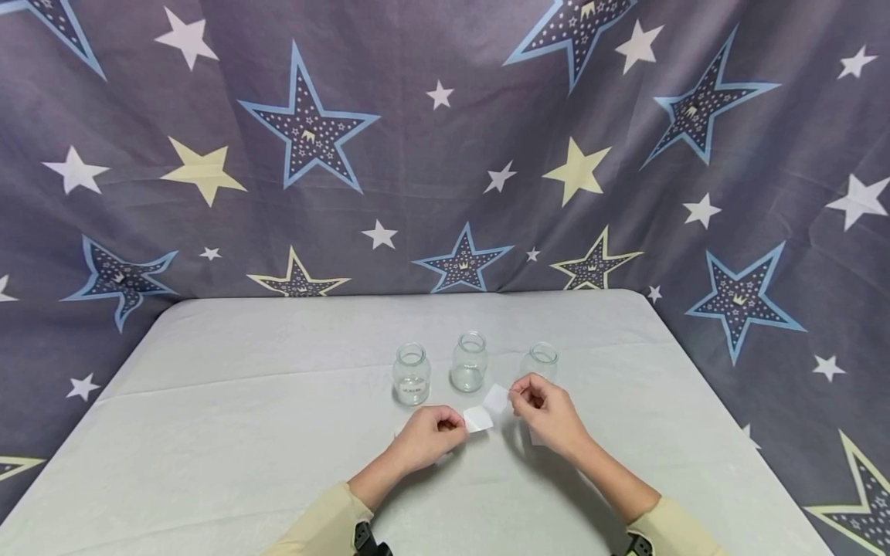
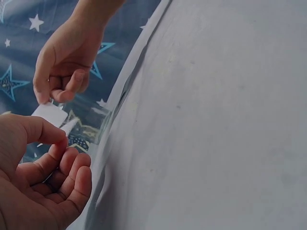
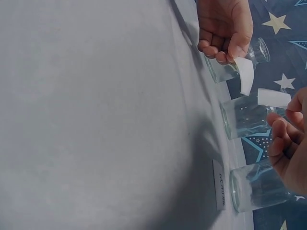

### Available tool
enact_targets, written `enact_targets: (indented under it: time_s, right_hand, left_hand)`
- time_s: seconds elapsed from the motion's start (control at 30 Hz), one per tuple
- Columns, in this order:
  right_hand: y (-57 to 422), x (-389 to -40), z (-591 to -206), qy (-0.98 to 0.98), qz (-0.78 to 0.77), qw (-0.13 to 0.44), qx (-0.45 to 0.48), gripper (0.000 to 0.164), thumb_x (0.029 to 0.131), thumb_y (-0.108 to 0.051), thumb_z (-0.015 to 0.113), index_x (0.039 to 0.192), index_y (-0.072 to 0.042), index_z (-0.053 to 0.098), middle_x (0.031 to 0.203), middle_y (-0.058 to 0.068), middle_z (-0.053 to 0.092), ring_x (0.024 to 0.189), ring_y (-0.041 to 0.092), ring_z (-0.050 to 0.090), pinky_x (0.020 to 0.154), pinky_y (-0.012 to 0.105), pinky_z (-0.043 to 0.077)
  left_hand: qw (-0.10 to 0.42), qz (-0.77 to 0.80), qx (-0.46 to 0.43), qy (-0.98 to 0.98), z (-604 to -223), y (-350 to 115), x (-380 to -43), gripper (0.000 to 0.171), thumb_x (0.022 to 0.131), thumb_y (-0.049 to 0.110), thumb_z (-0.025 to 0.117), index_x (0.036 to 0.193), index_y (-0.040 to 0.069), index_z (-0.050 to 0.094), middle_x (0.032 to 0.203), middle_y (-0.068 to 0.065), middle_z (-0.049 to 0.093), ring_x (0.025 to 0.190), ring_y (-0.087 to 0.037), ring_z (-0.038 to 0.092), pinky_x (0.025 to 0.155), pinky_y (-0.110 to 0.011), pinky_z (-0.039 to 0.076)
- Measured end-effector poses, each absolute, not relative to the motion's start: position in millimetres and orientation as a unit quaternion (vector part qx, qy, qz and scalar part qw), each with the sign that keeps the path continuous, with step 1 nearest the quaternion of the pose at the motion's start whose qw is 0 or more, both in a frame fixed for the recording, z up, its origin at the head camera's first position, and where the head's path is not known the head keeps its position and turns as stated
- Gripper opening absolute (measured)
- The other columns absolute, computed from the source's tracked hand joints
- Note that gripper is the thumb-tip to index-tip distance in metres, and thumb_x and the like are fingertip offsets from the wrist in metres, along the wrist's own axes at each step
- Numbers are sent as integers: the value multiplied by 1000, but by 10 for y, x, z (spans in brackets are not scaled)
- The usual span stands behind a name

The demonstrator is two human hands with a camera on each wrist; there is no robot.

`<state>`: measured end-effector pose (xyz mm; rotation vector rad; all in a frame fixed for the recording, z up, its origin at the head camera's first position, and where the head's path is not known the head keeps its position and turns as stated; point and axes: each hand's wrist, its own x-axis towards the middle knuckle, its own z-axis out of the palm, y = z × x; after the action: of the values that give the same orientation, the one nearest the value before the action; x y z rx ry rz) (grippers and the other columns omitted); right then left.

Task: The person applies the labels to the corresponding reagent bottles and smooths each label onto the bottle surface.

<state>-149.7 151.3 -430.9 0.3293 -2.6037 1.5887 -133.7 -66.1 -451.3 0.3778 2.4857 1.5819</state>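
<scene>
My left hand (image 1: 431, 439) pinches a small white paper slip (image 1: 478, 419) between thumb and fingertip. A second white slip (image 1: 496, 399) is pinched by my right hand (image 1: 549, 413), its free end close to the first. Both slips are held over the table in front of three clear glass jars. The left jar (image 1: 412, 371) carries a label with dark writing on its front. The middle jar (image 1: 469, 359) and the right jar (image 1: 541, 359) stand upright and uncapped, the right one partly hidden behind my right hand.
A white label with writing (image 3: 218, 184) lies on the table before the right jar. Pale cloth covers the table (image 1: 243, 448). Behind and beside it hangs a dark curtain (image 1: 389, 154) printed with stars.
</scene>
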Motion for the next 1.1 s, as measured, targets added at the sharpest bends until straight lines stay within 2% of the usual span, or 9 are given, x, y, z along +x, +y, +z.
enact_targets:
  time_s: [0.3, 0.57, 0.8, 1.1]
  right_hand:
    - [1513, -1496, -4322, -850, 515, 39, 105, 4, 87, -12, 62, 83, -11, 60, 63, -2, 55, 54, 3, 46, 51, 18, 39]
    - [1493, -1476, -4338, -839, 533, 27, 107, 4, 86, -10, 63, 86, -7, 61, 66, 2, 56, 55, 4, 47, 51, 18, 39]
    - [1478, -1482, -4373, -842, 530, 24, 100, 6, 86, -12, 64, 84, -7, 60, 64, -1, 54, 52, 3, 44, 48, 18, 37]
    - [1480, -1489, -4404, -846, 522, 32, 105, 8, 86, -15, 63, 84, -8, 60, 63, -3, 54, 53, 3, 45, 49, 19, 38]
  left_hand:
    - [123, 493, 153, 848, -4539, -609, -1357, 7, 77, 11, 62, 78, 6, 66, 64, 6, 55, 55, -4, 49, 50, -18, 41]
    - [73, 420, 152, 892, -4545, -565, -1351, 4, 74, 11, 62, 72, 9, 65, 62, 8, 54, 57, -2, 45, 55, -17, 39]
    - [58, 386, 127, 912, -4531, -545, -1322, 4, 73, 11, 62, 69, 10, 61, 59, 8, 52, 54, -3, 44, 52, -18, 37]
    - [43, 359, 122, 924, -4523, -542, -1324, 6, 72, 11, 62, 67, 12, 61, 59, 7, 53, 56, -5, 44, 52, -19, 37]
